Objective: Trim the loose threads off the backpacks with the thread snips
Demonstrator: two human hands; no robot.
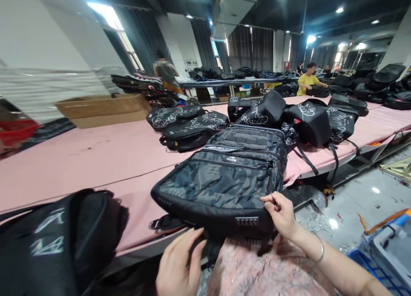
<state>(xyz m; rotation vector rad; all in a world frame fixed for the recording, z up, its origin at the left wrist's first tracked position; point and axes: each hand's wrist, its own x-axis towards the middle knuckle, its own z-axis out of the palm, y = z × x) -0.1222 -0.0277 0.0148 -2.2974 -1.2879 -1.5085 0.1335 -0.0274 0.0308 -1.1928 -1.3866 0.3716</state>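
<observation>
A dark grey camouflage backpack (224, 176) lies flat on the pink-covered table, its bottom end toward me and jutting over the near edge. At its near right corner my right hand (281, 214) is closed in a pinch. Something thin and dark seems to be between the fingertips, too small to name. My left hand (181, 261) is just below the bag's near left edge, thumb apart from curved fingers, nothing visible in it. Under the bag's left side a black strap with a buckle (165, 223) sticks out.
Black backpacks with white scribble patterns (195, 127) lie farther along the pink table (73, 159). Another black bag (64, 244) is at near left. A cardboard box (102, 109) stands at the back left. Blue crate (385, 253) on the floor at right. A person (308, 82) handles a bag farther off.
</observation>
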